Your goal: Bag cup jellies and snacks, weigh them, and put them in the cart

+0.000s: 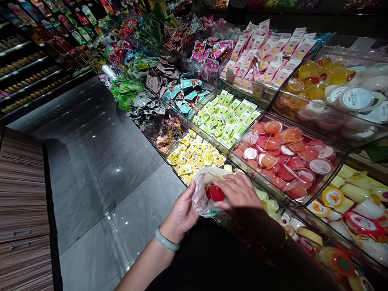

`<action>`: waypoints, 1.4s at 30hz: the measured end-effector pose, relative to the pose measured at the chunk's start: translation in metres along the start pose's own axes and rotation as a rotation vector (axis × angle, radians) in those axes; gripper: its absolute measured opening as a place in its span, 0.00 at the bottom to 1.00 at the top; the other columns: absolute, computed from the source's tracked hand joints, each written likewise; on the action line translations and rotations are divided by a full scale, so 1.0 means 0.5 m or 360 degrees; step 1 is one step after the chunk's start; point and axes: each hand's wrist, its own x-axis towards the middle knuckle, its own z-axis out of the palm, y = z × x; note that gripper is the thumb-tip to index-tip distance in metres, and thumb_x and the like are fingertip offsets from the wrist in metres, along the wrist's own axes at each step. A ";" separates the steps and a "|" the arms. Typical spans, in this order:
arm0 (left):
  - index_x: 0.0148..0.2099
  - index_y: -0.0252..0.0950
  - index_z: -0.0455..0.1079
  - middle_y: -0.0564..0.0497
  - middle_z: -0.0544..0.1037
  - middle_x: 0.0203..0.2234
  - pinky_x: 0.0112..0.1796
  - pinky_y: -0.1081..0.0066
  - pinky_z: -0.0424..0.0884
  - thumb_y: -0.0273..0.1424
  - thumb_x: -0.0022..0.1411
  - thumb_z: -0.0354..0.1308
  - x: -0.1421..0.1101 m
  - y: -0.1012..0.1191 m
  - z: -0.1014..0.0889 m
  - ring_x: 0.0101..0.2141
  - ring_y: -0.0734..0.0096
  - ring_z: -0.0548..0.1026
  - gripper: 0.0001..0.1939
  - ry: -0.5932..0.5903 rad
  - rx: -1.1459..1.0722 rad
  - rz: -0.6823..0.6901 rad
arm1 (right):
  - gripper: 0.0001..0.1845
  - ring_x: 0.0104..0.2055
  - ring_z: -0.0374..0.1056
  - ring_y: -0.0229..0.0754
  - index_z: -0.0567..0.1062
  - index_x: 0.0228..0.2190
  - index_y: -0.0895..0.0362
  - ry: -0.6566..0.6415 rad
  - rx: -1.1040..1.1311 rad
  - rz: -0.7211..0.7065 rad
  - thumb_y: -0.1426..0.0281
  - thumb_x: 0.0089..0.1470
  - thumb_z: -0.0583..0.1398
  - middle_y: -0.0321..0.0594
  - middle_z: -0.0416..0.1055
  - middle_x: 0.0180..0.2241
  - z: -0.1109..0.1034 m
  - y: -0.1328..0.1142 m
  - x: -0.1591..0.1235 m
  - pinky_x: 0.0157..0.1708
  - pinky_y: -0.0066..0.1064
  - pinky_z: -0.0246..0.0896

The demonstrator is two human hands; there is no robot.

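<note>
A clear plastic bag [200, 200] with a red thing [216, 193] inside is between my two hands, its mouth facing up. My left hand [182, 212], with a pale bangle [167, 240] on the wrist, is closed on the bag's left side. From the right, my right hand [240, 195] grips the bag's other edge, its fingers bent over the opening. Just beyond the bag are yellow packets [195, 152] in a bin. Red jelly cups [285, 155] fill the bin beyond my right hand.
Bins hold green packets [228, 117], pink packets [261, 63] and yellow and white jelly cups [349, 90]. More cups [360, 208] lie at the right. Wooden drawers [17, 208] stand left, across the grey tiled floor [111, 175]. Stocked shelves [15, 59] line the far left.
</note>
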 end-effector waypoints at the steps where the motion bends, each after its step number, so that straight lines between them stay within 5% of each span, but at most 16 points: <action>1: 0.59 0.36 0.70 0.55 0.72 0.22 0.25 0.76 0.69 0.39 0.71 0.54 -0.002 0.000 0.001 0.22 0.75 0.70 0.19 0.0011 0.0000 0.0002 | 0.28 0.57 0.69 0.53 0.75 0.55 0.54 -0.0012 0.0010 0.0001 0.56 0.56 0.67 0.43 0.79 0.50 0.007 0.003 -0.002 0.69 0.51 0.45; 4: 0.57 0.34 0.70 0.51 0.77 0.28 0.28 0.75 0.72 0.37 0.72 0.53 -0.006 0.002 0.005 0.28 0.72 0.76 0.18 0.0028 -0.0007 0.0015 | 0.24 0.58 0.69 0.54 0.76 0.54 0.53 -0.0011 0.0013 0.0031 0.58 0.58 0.66 0.42 0.80 0.48 0.010 0.019 -0.017 0.70 0.56 0.37; 9: 0.58 0.34 0.69 0.53 0.74 0.23 0.35 0.71 0.76 0.36 0.73 0.52 -0.007 0.003 0.005 0.28 0.71 0.76 0.18 -0.0026 -0.0001 0.0028 | 0.15 0.59 0.68 0.57 0.80 0.46 0.47 -0.0135 0.0021 0.0122 0.58 0.59 0.65 0.38 0.82 0.45 -0.016 0.055 -0.057 0.68 0.66 0.32; 16: 0.58 0.36 0.70 0.59 0.68 0.18 0.23 0.77 0.67 0.37 0.70 0.57 -0.001 0.000 0.005 0.18 0.77 0.66 0.18 -0.0036 0.0007 0.0013 | 0.11 0.60 0.67 0.56 0.82 0.41 0.46 -0.0193 0.0006 0.0143 0.65 0.54 0.67 0.38 0.81 0.44 -0.030 0.102 -0.111 0.68 0.68 0.29; 20: 0.60 0.36 0.69 0.56 0.73 0.21 0.26 0.75 0.71 0.36 0.71 0.54 0.006 0.016 0.015 0.20 0.75 0.70 0.18 -0.0005 0.0043 0.0032 | 0.12 0.57 0.68 0.54 0.82 0.37 0.46 -0.0083 -0.0045 0.0183 0.74 0.58 0.61 0.36 0.82 0.40 -0.061 0.116 -0.103 0.67 0.68 0.34; 26: 0.63 0.39 0.68 0.50 0.82 0.35 0.40 0.69 0.78 0.36 0.75 0.47 0.003 0.055 0.057 0.36 0.69 0.81 0.20 -0.0036 0.0098 0.0201 | 0.12 0.48 0.72 0.51 0.81 0.42 0.52 0.0078 -0.0056 0.0240 0.72 0.62 0.58 0.41 0.81 0.42 -0.135 0.113 -0.030 0.50 0.47 0.66; 29: 0.64 0.39 0.67 0.47 0.83 0.44 0.49 0.63 0.76 0.36 0.75 0.47 -0.006 0.065 0.082 0.46 0.65 0.80 0.21 0.0011 0.0108 0.0303 | 0.11 0.42 0.74 0.47 0.80 0.41 0.53 0.0136 0.0015 0.0235 0.71 0.63 0.58 0.42 0.80 0.41 -0.155 0.115 0.002 0.40 0.38 0.67; 36: 0.63 0.40 0.69 0.50 0.83 0.34 0.43 0.68 0.78 0.37 0.75 0.45 -0.021 0.078 0.103 0.30 0.72 0.80 0.21 -0.0013 0.0054 0.0349 | 0.11 0.41 0.75 0.45 0.80 0.41 0.53 0.0243 0.0175 0.0146 0.68 0.65 0.57 0.42 0.80 0.39 -0.181 0.113 0.027 0.41 0.38 0.70; 42: 0.66 0.41 0.66 0.51 0.80 0.27 0.45 0.65 0.78 0.37 0.75 0.44 -0.018 0.069 0.092 0.36 0.67 0.81 0.22 -0.0074 0.0069 0.0329 | 0.10 0.41 0.75 0.46 0.81 0.39 0.53 0.0306 0.0253 0.0162 0.70 0.63 0.58 0.42 0.80 0.39 -0.176 0.110 0.030 0.41 0.39 0.71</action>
